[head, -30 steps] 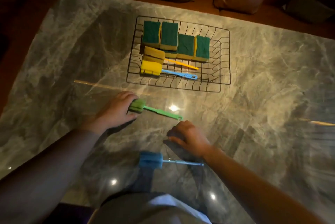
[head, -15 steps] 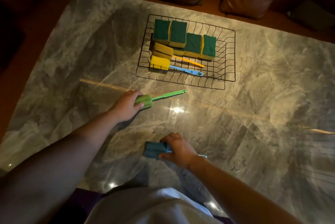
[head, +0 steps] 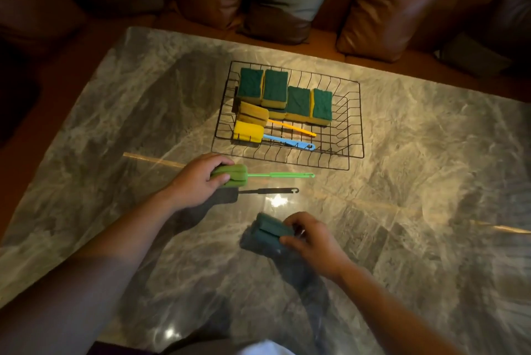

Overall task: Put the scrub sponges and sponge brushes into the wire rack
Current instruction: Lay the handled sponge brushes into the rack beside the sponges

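Two sponge brushes are in hand: the green brush (head: 232, 175) gripped at its foam head by the left hand (head: 198, 179), lifted just at 6 o'clock of the wire rack (head: 356, 124), handle pointing to 3 o'clock. Fingers of the right hand (head: 310, 242) close round the blue brush (head: 265, 232) at 5 o'clock of the green one, above the marble table (head: 431, 196). Four scrub sponges (head: 287, 96) already sit in the rack.

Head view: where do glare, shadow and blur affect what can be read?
Head view: a bright glare spot sits on the marble table near the green brush, which casts a crisp dark shadow below it; the right hand and its blue sponge brush are motion-blurred; the wire rack reads sharp; corners fall dark.
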A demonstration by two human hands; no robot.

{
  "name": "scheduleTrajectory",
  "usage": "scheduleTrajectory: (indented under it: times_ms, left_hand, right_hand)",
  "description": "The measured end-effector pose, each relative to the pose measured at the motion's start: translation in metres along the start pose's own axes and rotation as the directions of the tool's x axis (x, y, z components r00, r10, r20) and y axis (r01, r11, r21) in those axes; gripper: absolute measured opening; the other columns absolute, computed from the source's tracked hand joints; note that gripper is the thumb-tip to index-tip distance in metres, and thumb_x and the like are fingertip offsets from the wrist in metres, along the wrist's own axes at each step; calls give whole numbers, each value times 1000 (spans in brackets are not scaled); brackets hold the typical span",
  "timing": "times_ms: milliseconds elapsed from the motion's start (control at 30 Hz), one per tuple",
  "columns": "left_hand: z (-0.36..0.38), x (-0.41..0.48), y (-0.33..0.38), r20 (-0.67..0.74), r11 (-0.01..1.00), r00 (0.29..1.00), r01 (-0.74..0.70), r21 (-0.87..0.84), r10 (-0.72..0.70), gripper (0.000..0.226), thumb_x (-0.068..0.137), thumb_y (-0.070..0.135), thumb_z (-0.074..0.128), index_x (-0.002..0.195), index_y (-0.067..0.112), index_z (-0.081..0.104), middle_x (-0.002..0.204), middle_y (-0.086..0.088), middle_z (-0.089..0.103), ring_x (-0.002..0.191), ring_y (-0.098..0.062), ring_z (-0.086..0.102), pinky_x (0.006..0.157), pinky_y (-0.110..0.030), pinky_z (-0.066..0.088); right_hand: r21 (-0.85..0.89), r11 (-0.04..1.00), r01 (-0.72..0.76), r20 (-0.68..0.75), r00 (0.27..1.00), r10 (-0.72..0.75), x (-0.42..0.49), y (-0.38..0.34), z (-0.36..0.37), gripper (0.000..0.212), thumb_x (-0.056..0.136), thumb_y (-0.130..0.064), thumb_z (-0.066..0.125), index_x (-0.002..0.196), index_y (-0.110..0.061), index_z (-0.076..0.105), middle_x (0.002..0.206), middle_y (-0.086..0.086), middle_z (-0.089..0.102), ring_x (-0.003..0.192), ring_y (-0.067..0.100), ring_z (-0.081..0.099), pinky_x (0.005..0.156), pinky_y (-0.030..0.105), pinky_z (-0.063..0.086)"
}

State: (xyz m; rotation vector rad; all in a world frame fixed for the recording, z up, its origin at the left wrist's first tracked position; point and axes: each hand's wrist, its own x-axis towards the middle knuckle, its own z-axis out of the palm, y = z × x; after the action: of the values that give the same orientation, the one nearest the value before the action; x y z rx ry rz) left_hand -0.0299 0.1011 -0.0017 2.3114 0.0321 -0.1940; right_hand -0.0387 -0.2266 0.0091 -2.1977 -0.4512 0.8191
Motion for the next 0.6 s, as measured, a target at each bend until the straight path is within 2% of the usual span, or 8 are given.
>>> scheduleTrajectory:
  times_ms: [100, 233, 333, 500, 600]
  left_hand:
    - [-12, 20, 9, -34, 998, 998, -60, 0, 60, 33, 95, 19, 67, 127, 23, 65, 119, 13, 59, 108, -8, 56, 87, -16, 40]
    - [-21, 52, 19, -45, 993, 992, -119, 16, 120, 32, 96, 21, 66, 128, 21, 65, 120, 4, 62, 110, -13, 57, 92, -33, 46]
    - [-22, 77, 27, -75, 993, 990, -120, 24, 121, 30, 97, 19, 65, 127, 19, 66, 118, 1, 61, 111, -19, 57, 94, -37, 46]
    - [-21, 116, 35, -82, 994, 992, -86, 60, 91, 32, 97, 17, 64, 129, 15, 66, 124, -5, 59, 117, -23, 53, 99, -34, 41]
    - [-19, 134, 30, -66, 997, 995, -68, 45, 71, 31, 99, 17, 62, 129, 19, 65, 126, -1, 56, 118, -21, 52, 101, -38, 43]
  right_hand:
    - [16, 998, 62, -141, 988, -59, 6, -21, -49, 23, 88, -26, 76, 106, -33, 63, 101, -11, 65, 91, 5, 61, 77, 21, 52]
    - [-10, 990, 139, -299, 945, -136, 31, -54, -108, 27, 88, -26, 76, 103, -39, 58, 102, -11, 65, 91, 7, 61, 78, 29, 54]
    - [-41, 981, 192, -385, 903, -193, 64, -70, -141, 23, 90, -24, 74, 108, -28, 60, 105, -5, 64, 94, 11, 62, 79, 36, 57]
    - [-154, 968, 198, -416, 876, -245, 133, -83, -169, 25, 91, -28, 71, 112, -21, 60, 109, -2, 61, 96, 14, 61, 82, 41, 59]
    - [-188, 966, 177, -402, 884, -240, 173, -82, -170, 24, 91, -28, 72, 112, -19, 62, 108, -2, 61, 94, 14, 61, 83, 42, 58]
